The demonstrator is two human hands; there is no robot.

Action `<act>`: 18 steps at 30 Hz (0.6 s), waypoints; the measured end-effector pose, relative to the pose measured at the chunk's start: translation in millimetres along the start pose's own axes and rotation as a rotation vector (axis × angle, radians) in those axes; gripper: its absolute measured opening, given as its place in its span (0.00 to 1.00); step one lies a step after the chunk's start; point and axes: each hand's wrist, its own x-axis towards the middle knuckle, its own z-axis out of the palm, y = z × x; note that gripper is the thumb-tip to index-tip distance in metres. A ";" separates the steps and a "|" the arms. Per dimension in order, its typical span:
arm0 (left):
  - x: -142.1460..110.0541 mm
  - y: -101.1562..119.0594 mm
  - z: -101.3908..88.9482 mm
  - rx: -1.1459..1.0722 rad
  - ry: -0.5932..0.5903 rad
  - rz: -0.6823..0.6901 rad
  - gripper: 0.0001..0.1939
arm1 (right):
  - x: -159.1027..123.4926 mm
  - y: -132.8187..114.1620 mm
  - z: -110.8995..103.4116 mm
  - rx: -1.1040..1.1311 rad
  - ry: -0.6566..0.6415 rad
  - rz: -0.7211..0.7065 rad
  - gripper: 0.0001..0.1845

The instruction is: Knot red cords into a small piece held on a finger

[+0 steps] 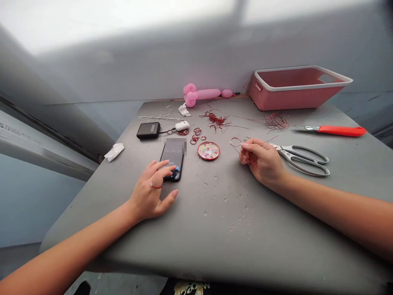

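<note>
My left hand rests over the lower end of a smartphone, fingers spread and fingertips at its lit screen. A thin red cord ring with a small bead circles one of its fingers. In a pinch, my right hand holds thin red cord, which forms a small loop beyond the fingertips and trails loose ends under the palm. A round red-rimmed dish of small colourful beads lies between the hands. Several red cord rings lie behind it.
Scissors lie beside my right hand, with a red-handled utility knife farther back. A pink basket, a pink balloon figure, red cord scraps, a black power bank and crumpled tissue stand or lie about.
</note>
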 end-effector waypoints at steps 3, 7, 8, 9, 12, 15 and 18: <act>1.8 2.5 0.6 -0.006 -0.055 -0.038 0.22 | -1.1 -1.7 0.9 0.008 -0.004 0.008 0.12; 24.0 -8.8 -8.6 -0.040 0.018 -0.036 0.17 | -1.0 -2.6 1.2 0.011 -0.008 0.010 0.13; 32.9 -15.5 -11.1 -0.062 0.067 -0.059 0.15 | -0.7 -2.5 1.1 0.012 -0.009 0.012 0.13; 42.0 -23.6 -12.8 -0.083 0.104 -0.077 0.14 | -0.6 -2.5 0.9 0.011 -0.010 0.013 0.13; 62.8 -51.8 -9.7 -0.104 0.146 -0.135 0.12 | -0.7 -3.1 0.1 0.007 -0.012 0.022 0.13; 65.8 -73.9 1.8 -0.089 0.215 -0.298 0.09 | -1.8 -5.0 -0.1 0.010 -0.006 0.032 0.13; 58.6 -81.9 9.3 -0.116 0.190 -0.314 0.11 | -2.2 -6.5 0.6 0.013 0.002 0.040 0.14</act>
